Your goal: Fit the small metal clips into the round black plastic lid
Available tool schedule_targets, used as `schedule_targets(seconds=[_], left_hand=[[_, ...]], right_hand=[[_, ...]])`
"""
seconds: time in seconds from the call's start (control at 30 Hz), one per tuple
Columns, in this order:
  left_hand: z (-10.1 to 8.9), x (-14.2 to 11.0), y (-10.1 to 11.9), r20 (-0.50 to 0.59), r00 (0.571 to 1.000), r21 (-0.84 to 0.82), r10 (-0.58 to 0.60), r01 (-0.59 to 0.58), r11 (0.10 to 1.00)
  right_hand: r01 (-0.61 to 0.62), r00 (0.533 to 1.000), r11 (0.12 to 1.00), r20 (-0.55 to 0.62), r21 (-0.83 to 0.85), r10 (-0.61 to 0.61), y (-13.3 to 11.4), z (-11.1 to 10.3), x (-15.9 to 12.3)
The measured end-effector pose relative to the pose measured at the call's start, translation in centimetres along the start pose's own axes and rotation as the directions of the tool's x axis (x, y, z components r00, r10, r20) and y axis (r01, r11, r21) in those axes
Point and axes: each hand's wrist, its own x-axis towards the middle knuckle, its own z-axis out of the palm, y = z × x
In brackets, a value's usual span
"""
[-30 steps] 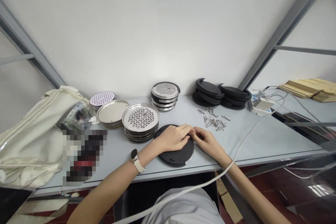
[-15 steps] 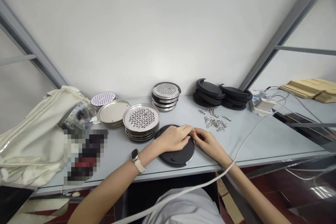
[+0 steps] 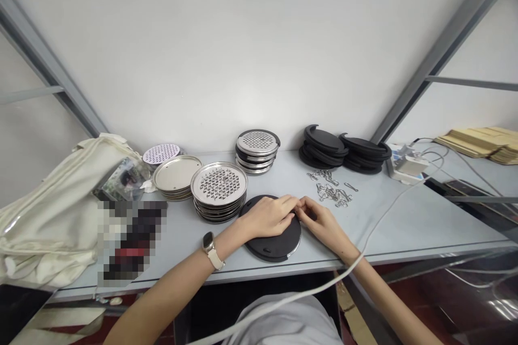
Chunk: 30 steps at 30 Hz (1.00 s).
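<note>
The black disc (image 3: 273, 245) lies flat on the grey table (image 3: 404, 226), close to its front edge and straight in front of the person, with a sliver of shiny metal along its right rim; the left hand (image 3: 269, 217) rests palm down across the top of it, fingers lightly bent toward the far right rim; the right hand (image 3: 321, 226) curls in from the other side, thumb and index finger brought together at that same rim, the fingertips of both hands meeting there; whether either hand pinches the rim or some small part cannot be told, as the fingers hide it; just left of the disc stands a stack of round grater plates (image 3: 219, 192), beside a stack of plain metal discs (image 3: 178, 175); loose metal clips (image 3: 332, 194) lie beyond the right hand, in front of two piles of black covers (image 3: 322, 145).
</note>
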Motion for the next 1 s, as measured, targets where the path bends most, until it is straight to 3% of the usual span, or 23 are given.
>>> schedule_targets(seconds=[0.3, 0.6, 1.0], left_hand=[[-0.04, -0.03, 0.09, 0.002, 1.000, -0.027, -0.028, 0.028, 0.999], [0.16, -0.03, 0.19, -0.014, 0.998, 0.063, -0.057, 0.058, 0.996], [0.20, 0.01, 0.33, -0.024, 0.994, 0.085, -0.108, 0.110, 0.990]], right_hand=[[0.027, 0.999, 1.000, -0.035, 0.011, -0.026, -0.11, -0.01, 0.06], [0.039, 0.998, 0.999, -0.054, 0.022, -0.038, 0.07, -0.04, 0.23], [0.044, 0.998, 0.985, -0.052, 0.165, -0.036, 0.24, 0.00, 0.38]])
